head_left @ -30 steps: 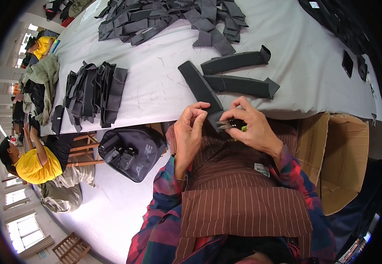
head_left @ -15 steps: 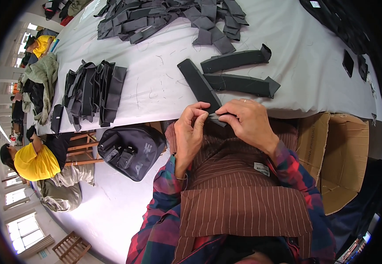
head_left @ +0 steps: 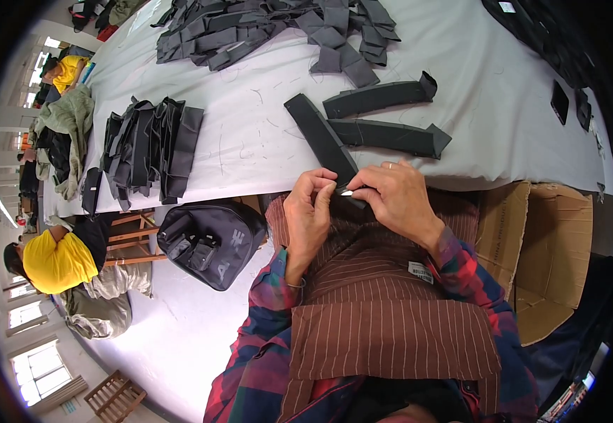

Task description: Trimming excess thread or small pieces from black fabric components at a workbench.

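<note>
A dark grey folded fabric strip [head_left: 320,139] slants across the table's near edge, its lower end between my hands. My left hand [head_left: 308,215] pinches that end between thumb and forefinger. Close beside it, my right hand [head_left: 399,204], with a ring on one finger, is closed at the same end. A small white tip [head_left: 347,193] shows at its fingertips; I cannot make out what it is. Two more strips, an upper strip [head_left: 377,97] and a lower strip [head_left: 387,135], lie just beyond my right hand, each with a folded flap at its right end.
On the white-covered table [head_left: 239,148] are a stack of grey strips [head_left: 150,149], a large grey pile [head_left: 264,32] and a phone [head_left: 559,102]. A black bag [head_left: 211,243] is below left, an open cardboard box [head_left: 550,261] at right. Another person [head_left: 59,261] sits at left.
The white tip now shows at my right fingertips. My hands have shifted slightly down, still at the strip's end. The seated person at left has moved a little.
</note>
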Demonstrator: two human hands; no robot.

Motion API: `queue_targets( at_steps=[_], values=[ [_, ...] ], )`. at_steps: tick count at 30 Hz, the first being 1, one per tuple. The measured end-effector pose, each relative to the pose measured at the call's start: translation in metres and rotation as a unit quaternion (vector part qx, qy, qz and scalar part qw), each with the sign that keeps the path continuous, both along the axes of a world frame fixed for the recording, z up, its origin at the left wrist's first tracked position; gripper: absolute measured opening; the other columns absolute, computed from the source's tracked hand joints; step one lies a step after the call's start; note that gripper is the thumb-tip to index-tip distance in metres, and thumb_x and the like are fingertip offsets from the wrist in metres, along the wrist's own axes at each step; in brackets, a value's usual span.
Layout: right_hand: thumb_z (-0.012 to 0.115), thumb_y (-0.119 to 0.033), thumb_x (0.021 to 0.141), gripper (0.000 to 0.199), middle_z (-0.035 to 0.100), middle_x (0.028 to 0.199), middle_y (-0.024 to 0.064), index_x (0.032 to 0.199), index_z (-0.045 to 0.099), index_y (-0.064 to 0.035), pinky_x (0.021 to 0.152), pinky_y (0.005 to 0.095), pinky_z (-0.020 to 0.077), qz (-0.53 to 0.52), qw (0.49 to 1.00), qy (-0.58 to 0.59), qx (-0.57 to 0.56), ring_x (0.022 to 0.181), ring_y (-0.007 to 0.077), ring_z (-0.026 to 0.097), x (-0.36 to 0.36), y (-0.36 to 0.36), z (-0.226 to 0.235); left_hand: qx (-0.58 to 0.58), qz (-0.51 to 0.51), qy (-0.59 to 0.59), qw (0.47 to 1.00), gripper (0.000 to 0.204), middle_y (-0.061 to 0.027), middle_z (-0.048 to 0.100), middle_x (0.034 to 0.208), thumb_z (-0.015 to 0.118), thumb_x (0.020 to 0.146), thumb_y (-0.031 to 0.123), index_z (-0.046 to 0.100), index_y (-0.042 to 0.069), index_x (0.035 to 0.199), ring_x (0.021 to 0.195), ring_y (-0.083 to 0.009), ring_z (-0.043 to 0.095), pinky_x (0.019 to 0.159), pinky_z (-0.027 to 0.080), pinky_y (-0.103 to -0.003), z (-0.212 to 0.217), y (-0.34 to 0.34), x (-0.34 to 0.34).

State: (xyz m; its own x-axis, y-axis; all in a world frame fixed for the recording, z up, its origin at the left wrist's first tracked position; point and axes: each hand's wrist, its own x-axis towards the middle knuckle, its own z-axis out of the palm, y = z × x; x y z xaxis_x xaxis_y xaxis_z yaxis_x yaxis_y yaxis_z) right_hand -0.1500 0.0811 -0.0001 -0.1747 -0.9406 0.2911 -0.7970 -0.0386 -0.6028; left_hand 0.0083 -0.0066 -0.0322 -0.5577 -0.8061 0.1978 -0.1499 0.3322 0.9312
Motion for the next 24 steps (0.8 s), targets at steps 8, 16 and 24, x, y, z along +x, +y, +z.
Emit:
queue_targets(
  at_steps=[8, 16, 24],
  values=[
    [0.073, -0.026, 0.085, 0.038, 0.062, 0.073, 0.0027, 0.114, 0.06, -0.0044, 0.062, 0.0223, 0.0452, -0.14, 0.904, -0.397, 0.077, 0.069, 0.0058, 0.056, -0.002, 0.011, -0.028, 0.21, -0.011, 0.158, 0.965, 0.008, -0.0102, 0.064, 0.1, 0.059, 0.092, 0.004, 0.06, -0.004, 0.094, 0.079, -0.0111, 0.06, 0.074, 0.048, -0.022, -0.017, 0.009, -0.006],
    [0.067, -0.004, 0.081, 0.032, 0.069, 0.08, 0.0083, 0.112, 0.062, -0.0053, 0.065, 0.0267, 0.0486, -0.115, 0.914, -0.384, 0.061, 0.071, 0.0117, 0.064, 0.005, 0.01, -0.023, 0.354, 0.032, 0.195, 0.914, 0.022, -0.0118, 0.061, 0.104, 0.056, 0.096, 0.017, 0.054, -0.002, 0.107, 0.085, -0.0169, 0.061, 0.077, 0.05, -0.028, -0.01, 0.003, -0.013],
    [0.063, 0.005, 0.063, 0.042, 0.067, 0.087, 0.0097, 0.102, 0.065, -0.0105, 0.064, 0.0365, 0.0505, -0.046, 0.992, -0.109, -0.036, 0.075, 0.0309, 0.065, 0.016, 0.015, 0.001, 0.422, 0.026, 0.221, 0.879, 0.04, -0.0081, 0.06, 0.105, 0.063, 0.092, 0.024, 0.044, 0.001, 0.12, 0.09, -0.0156, 0.059, 0.08, 0.047, -0.031, 0.02, -0.035, -0.014]
  ],
)
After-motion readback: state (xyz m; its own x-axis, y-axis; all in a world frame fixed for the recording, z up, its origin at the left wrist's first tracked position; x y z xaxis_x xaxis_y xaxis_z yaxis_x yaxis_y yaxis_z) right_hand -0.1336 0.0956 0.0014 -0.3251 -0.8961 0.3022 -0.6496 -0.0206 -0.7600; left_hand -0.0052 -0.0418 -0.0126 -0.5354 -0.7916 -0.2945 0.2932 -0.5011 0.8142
